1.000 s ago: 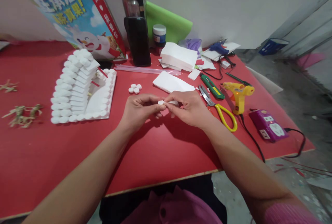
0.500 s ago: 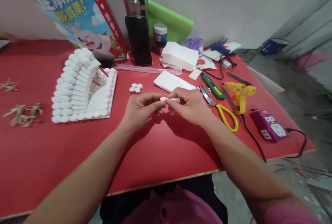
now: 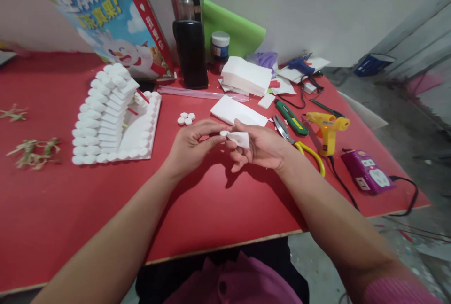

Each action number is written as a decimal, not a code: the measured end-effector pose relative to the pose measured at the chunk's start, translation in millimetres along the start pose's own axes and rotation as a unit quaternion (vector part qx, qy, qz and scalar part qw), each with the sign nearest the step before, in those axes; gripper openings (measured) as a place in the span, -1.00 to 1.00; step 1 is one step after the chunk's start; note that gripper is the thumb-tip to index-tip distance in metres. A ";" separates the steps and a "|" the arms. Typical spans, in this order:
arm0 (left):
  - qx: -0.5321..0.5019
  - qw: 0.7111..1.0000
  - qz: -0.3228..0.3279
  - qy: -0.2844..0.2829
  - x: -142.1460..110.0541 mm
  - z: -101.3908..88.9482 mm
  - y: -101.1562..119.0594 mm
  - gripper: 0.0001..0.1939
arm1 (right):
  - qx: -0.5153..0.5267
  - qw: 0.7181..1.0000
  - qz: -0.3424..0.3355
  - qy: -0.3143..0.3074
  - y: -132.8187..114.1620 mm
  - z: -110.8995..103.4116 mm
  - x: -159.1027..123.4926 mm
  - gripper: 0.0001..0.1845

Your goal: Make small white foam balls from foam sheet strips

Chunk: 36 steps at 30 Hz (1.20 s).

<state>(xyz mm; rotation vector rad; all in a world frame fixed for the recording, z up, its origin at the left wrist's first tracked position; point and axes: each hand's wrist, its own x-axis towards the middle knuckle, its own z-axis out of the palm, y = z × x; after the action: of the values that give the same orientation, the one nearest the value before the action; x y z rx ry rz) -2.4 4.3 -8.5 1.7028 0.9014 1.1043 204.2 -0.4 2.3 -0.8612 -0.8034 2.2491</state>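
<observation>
Between the thumb and index finger of my left hand (image 3: 192, 146) is the rolled end of a white paper strip (image 3: 240, 139). The strip's loose tail runs to the right and lies across the fingers of my right hand (image 3: 259, 146), which is turned partly palm up with its fingers curled around the strip. Just behind my left hand sits a small cluster of white paper rolls (image 3: 186, 118) on the red table. A folded stack of white paper (image 3: 237, 111) lies right behind both hands.
To the left stands a white model with steps (image 3: 116, 120), beside twisted straw figures (image 3: 35, 152). On the right lie yellow-handled scissors (image 3: 312, 154), a green utility knife (image 3: 291, 117), a yellow glue gun (image 3: 327, 130) and a purple power strip (image 3: 366, 171) with cables. A black phone (image 3: 191, 55) stands behind.
My right hand has rolled over from a pinch to a more palm-up pose, exposing the strip's tail. My left hand keeps its pinch. The view has shifted slightly.
</observation>
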 end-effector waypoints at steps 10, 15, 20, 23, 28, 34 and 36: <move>0.000 1.000 0.007 0.003 0.9 -0.3 -5.2 -0.86 | -0.057 0.997 -0.057 -0.017 -3.5 1.3 -9.1 -0.72; -0.007 1.000 -0.012 0.015 -0.1 1.6 -2.4 -0.86 | -0.120 0.989 -0.084 -0.003 -3.0 3.0 -12.0 -0.73; -0.024 0.998 -0.028 0.042 -1.0 3.6 -4.7 -0.84 | -0.217 0.965 -0.133 0.064 -1.7 9.9 -12.0 -0.66; -0.031 0.998 -0.029 0.054 -1.2 4.6 -7.2 -0.86 | -0.318 0.921 -0.181 0.136 -0.7 13.5 -12.1 -0.68; -0.062 0.993 -0.060 0.081 -2.6 10.5 -6.1 -0.88 | -0.421 0.847 -0.218 0.242 2.1 19.3 -12.1 -0.71; -0.101 0.983 -0.099 0.114 -4.9 18.3 -1.5 -0.85 | -0.522 0.729 -0.312 0.313 12.8 23.7 -7.1 -0.82; -0.103 0.982 -0.101 0.122 -4.8 17.6 -1.1 -0.83 | -0.528 0.714 -0.333 0.317 15.1 23.4 -6.1 -0.82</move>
<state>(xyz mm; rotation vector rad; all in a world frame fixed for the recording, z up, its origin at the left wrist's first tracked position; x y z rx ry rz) 12.4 -4.7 -14.6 1.2967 1.0485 1.2390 186.2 -21.8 8.2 -1.3939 -1.6964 0.6088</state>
